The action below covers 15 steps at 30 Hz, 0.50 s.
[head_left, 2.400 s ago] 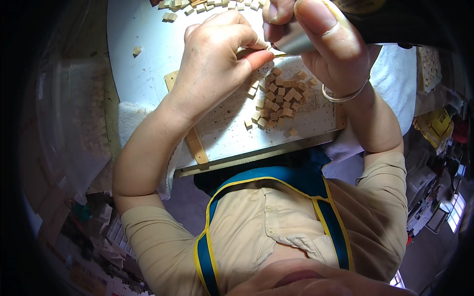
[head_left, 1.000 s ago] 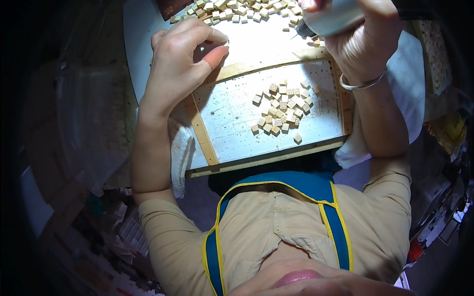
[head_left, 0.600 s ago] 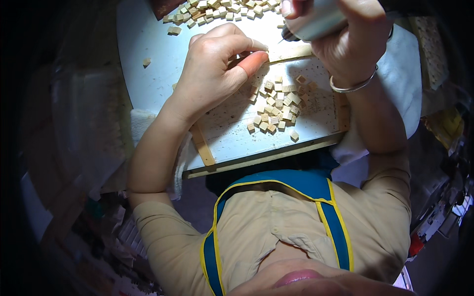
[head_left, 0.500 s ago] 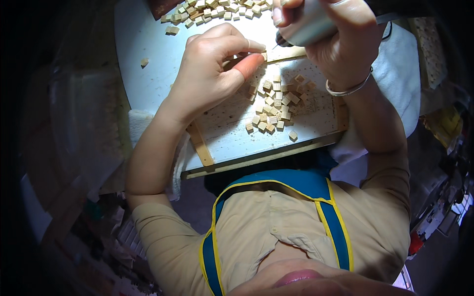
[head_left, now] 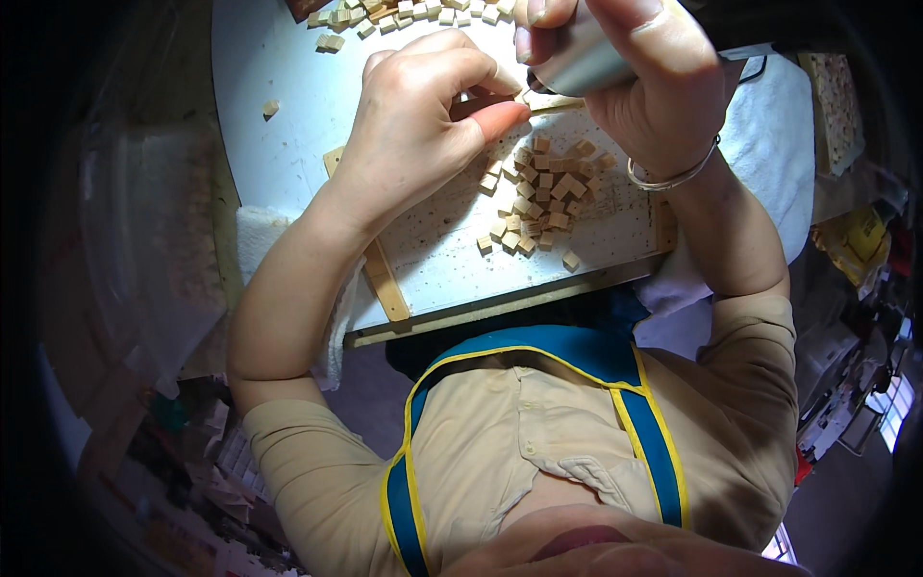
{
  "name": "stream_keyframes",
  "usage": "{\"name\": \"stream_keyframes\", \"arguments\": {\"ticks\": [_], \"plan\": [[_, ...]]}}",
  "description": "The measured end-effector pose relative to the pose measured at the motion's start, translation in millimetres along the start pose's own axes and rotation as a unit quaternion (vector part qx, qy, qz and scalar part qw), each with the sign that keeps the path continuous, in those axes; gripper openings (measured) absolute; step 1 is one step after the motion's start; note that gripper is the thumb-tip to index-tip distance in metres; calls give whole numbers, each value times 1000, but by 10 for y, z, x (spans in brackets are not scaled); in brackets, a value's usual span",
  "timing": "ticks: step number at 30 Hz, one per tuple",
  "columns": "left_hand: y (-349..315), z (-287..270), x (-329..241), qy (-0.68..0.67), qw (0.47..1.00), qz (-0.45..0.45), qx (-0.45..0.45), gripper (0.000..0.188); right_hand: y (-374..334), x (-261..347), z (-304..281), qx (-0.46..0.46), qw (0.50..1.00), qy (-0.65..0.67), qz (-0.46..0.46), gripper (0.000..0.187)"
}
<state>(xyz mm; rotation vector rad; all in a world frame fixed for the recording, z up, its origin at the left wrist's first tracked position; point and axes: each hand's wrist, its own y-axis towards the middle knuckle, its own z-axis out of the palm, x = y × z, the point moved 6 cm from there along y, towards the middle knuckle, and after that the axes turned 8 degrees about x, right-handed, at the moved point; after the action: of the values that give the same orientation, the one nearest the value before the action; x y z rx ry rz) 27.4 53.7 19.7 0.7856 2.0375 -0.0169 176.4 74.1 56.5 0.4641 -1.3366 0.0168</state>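
Between thumb and forefinger, my left hand [head_left: 413,125] pinches a small wooden cube [head_left: 525,99], mostly covered by the fingertips. My right hand [head_left: 663,87] is wrapped round a silver, rounded power tool [head_left: 585,60] with a dark nose. That nose points down at the cube, very close to it; whether its tip touches cannot be made out. A pale wooden strip [head_left: 558,104] lies just under the tool. Nearer to me, a loose pile of wooden cubes [head_left: 543,188] sits on the white board [head_left: 442,274], below both hands.
More wooden cubes [head_left: 447,14] are heaped at the far edge, and a single cube [head_left: 271,109] lies at the far left. Wooden strips [head_left: 386,284] edge the board. White towels [head_left: 769,144] drape the right side, and a yellow bag [head_left: 854,245] is beyond them.
The tool's nose and the pinched cube have come closer together. My left fingers have shifted slightly right, and the whole view has moved a little.
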Motion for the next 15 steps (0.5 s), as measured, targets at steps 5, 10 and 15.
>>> {"name": "stream_keyframes", "arguments": {"ticks": [5, 10, 15], "plan": [[-7, 21, 17, -21, 999, -27, -7, 14, 35, 34, 31, 26, 995, -79, -61, 33], [-23, 32, 29, -18, 999, -40, -9, 14, 53, 34, 50, 35, 989, -101, -100, 33], [-13, 18, 13, 0, 1000, -26, -11, 15, 59, 63, 48, 35, 984, -150, -94, 30]]}}
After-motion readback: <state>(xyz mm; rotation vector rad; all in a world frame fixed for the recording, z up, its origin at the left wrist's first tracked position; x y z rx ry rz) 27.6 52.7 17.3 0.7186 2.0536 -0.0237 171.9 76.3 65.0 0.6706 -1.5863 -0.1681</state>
